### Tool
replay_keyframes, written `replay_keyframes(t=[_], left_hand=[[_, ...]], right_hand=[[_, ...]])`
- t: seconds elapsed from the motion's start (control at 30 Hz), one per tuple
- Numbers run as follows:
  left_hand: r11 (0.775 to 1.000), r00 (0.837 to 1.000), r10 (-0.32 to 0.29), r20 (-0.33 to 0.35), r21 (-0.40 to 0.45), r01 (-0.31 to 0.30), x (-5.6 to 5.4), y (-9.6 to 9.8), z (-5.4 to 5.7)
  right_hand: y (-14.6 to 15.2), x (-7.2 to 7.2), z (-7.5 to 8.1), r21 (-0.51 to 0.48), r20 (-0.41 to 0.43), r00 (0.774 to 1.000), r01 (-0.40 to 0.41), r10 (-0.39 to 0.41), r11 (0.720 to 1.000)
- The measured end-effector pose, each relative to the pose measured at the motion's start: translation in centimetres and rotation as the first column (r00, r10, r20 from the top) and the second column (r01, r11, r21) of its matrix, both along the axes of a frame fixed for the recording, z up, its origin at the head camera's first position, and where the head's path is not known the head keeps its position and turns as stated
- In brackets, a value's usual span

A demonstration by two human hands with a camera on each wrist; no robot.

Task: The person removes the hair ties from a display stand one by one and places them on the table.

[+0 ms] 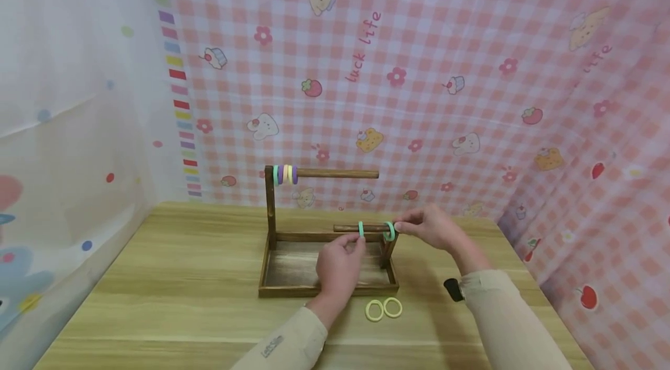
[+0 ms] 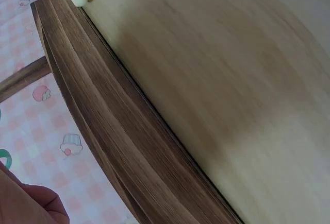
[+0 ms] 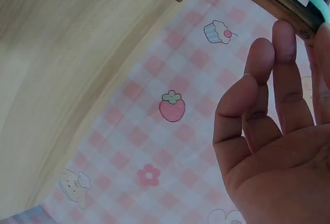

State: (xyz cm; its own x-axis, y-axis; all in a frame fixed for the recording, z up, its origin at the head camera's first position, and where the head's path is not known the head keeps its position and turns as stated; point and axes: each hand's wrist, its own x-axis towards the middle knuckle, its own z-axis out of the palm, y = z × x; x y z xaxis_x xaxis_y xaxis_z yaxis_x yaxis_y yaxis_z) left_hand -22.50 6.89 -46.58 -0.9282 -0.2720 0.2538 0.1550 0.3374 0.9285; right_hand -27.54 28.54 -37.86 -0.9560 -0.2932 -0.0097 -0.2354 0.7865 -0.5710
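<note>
A dark wooden ring stand has a tray [image 1: 288, 290] as its base and two rods at different heights. My left hand [image 1: 340, 265] pinches a mint-green ring [image 1: 360, 229] that encircles the lower rod [image 1: 345, 228], near its free left end. A second green ring [image 1: 389, 231] hangs at that rod's right end, beside the short post [image 1: 387, 253]. My right hand [image 1: 431, 227] grips the top of this post with its fingertips; in the right wrist view the other fingers [image 3: 286, 80] are loosely bent. Green, purple, pink and yellow rings [image 1: 285, 174] sit on the upper rod [image 1: 340, 174].
Two pale yellow rings [image 1: 384, 308] lie side by side on the wooden table [image 1: 173, 277], just in front of the tray. The tall post [image 1: 270, 207] rises at the tray's left. A pink checked cloth [image 1: 445, 38] hangs behind the table.
</note>
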Motion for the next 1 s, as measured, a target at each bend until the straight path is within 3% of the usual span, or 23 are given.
replay_keyframes(t=[0.23, 0.53, 1.0], left_hand=[[1.0, 1.0, 0.002, 0.004, 0.004, -0.002, 0.0, -1.8, -0.2], [0.998, 0.999, -0.052, -0.007, 0.019, 0.052, 0.4, -3.7, 0.2], [0.999, 1.0, -0.026, -0.008, -0.045, 0.026, 0.3, -5.0, -0.2]], right_hand=[[0.4, -0.1, -0.5, -0.044, 0.023, 1.0, 0.01, -0.009, 0.999], [0.4, 0.0, -0.7, -0.064, 0.04, 0.999, 0.019, -0.016, 0.998], [0.5, -0.1, -0.8, -0.073, 0.056, 0.998, 0.034, -0.03, 0.997]])
